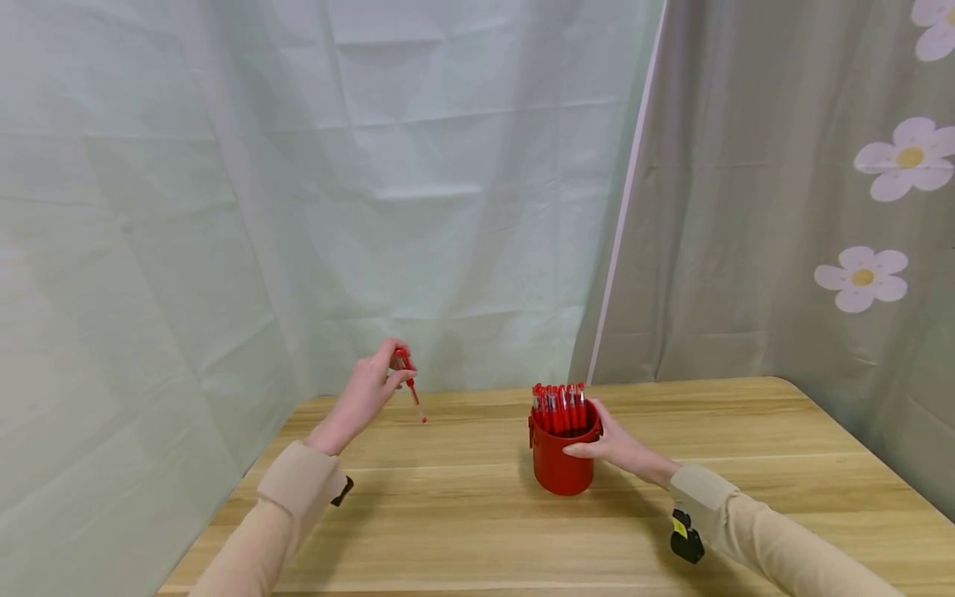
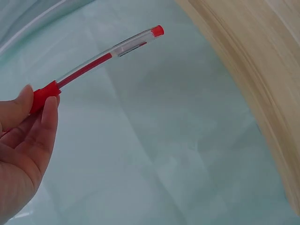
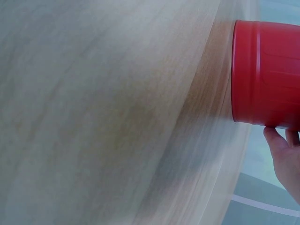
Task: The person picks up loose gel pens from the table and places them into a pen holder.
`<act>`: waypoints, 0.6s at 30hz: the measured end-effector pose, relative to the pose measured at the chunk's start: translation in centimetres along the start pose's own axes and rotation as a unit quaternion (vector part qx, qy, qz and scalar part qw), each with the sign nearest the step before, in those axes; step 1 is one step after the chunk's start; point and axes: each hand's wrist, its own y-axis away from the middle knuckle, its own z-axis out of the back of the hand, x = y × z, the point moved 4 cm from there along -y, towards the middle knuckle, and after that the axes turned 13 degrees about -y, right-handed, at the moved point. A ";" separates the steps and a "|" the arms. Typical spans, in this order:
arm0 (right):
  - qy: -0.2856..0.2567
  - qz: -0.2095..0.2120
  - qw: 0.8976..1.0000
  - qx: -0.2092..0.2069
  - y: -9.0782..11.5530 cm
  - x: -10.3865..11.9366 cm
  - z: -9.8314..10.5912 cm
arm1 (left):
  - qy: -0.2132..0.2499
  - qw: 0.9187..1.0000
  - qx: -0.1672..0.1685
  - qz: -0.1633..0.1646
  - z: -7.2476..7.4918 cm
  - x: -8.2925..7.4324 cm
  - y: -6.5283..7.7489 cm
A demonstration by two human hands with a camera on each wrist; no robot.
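Observation:
In the head view my left hand (image 1: 367,386) is held up at the left, above the far part of the table. Its thumb and fingers pinch a red gel pen (image 2: 96,64) by the red end. The clear barrel with its red refill points away from the hand, slanting down in the head view. My right hand (image 1: 621,444) grips the right side of a red bucket-shaped pen holder (image 1: 561,466), thumb at the near side. Several red pens (image 1: 559,410) stand upright in the holder, their lower parts hidden. The right wrist view shows the holder's red wall (image 3: 274,75) above the thumb.
A light wood-grain table (image 1: 448,514) lies under both hands. Behind it hang a pale green curtain (image 1: 448,207) and, at the right, a grey one (image 1: 716,249) with white flowers. A dark wrist device (image 1: 686,537) sits under the right sleeve.

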 end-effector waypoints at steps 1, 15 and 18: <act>0.003 0.001 1.000 0.000 0.0 -0.1 0.0 | 0.002 1.000 0.000 -0.002 -0.1 -0.2 -0.2; -0.007 -0.009 1.000 0.005 0.0 0.4 -0.2 | 0.043 0.999 -0.003 -0.020 -1.0 -2.6 -2.0; -0.012 -0.011 1.000 0.007 0.0 0.4 -0.3 | 0.045 0.999 -0.006 -0.027 -1.0 -3.0 -2.3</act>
